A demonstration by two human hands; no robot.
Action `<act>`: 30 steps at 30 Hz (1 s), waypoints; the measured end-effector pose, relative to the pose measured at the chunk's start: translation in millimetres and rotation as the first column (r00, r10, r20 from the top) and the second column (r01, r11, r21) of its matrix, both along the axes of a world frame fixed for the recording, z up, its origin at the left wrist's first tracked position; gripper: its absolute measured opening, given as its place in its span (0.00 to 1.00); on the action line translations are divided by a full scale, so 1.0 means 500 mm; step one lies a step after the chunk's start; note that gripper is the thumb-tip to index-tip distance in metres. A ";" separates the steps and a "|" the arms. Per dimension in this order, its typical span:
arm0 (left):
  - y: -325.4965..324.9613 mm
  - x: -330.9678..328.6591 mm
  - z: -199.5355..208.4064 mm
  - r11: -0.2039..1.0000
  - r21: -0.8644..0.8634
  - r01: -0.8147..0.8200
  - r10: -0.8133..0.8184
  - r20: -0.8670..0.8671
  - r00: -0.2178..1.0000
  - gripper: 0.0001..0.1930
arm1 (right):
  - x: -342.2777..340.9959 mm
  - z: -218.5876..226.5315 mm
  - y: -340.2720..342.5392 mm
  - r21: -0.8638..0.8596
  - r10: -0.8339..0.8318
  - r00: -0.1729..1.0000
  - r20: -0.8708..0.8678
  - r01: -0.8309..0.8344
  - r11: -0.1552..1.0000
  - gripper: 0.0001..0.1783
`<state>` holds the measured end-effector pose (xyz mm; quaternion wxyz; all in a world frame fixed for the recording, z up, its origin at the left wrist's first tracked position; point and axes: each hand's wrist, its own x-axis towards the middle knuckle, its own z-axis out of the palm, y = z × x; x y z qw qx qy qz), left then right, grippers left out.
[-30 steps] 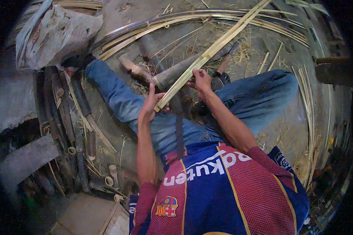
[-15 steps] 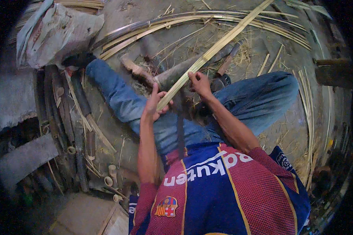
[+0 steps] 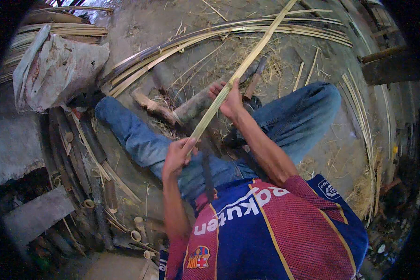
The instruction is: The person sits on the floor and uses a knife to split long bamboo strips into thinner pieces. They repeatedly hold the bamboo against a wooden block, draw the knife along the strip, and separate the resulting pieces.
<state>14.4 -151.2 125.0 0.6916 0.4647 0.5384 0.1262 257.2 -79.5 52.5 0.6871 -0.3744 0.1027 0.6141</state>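
A long, pale yellow-green bamboo strip (image 3: 254, 53) slants from my lap up past the far edge of the view. My left hand (image 3: 176, 157) is closed on its near end, thumb on top. Farther along, my right hand (image 3: 228, 99) wraps round the strip from the right side, fingers underneath. Beneath the strip, between my legs, lies a grey-green round pole (image 3: 196, 106), with a rough piece of wood (image 3: 155, 105) by its left end. A brown wooden handle (image 3: 253, 87) shows near my right foot; what it belongs to is partly hidden.
Long split bamboo strips (image 3: 172, 43) lie curved across the ground ahead. More thin strips (image 3: 359, 126) run along the right. A whitish sack (image 3: 63, 70) stands at the far left. Dark poles (image 3: 72, 149) and cut bamboo tubes (image 3: 135, 235) lie at my left.
My right hand has gone from a fingertip hold to wrapping round the strip. My left hand's raised thumb has come down onto the near end. The whole view has shifted slightly.
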 end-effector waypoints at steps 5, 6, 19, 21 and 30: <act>-0.010 -0.062 0.020 0.992 -0.122 -0.041 0.063 0.184 0.981 0.17 | -0.055 0.038 -0.009 0.137 -0.019 0.999 0.030 0.015 0.990 0.26; -0.009 -0.066 0.021 0.994 -0.105 -0.021 0.036 0.143 0.989 0.17 | -0.062 0.020 -0.008 0.085 -0.035 0.999 -0.007 0.036 0.996 0.26; 0.039 -0.028 0.062 0.797 0.412 0.443 -0.133 -0.595 0.793 0.24 | -0.094 -0.051 -0.035 -0.022 -0.053 0.994 -0.100 0.051 0.998 0.25; 0.075 0.054 0.059 0.808 0.487 0.331 -0.029 -0.528 0.849 0.26 | -0.113 -0.050 -0.047 -0.019 0.014 0.999 0.030 -0.014 1.000 0.24; 0.090 0.115 -0.121 0.900 0.286 0.329 -0.184 -0.434 0.882 0.20 | -0.091 -0.044 -0.134 -0.391 0.396 0.855 0.334 -0.257 0.884 0.23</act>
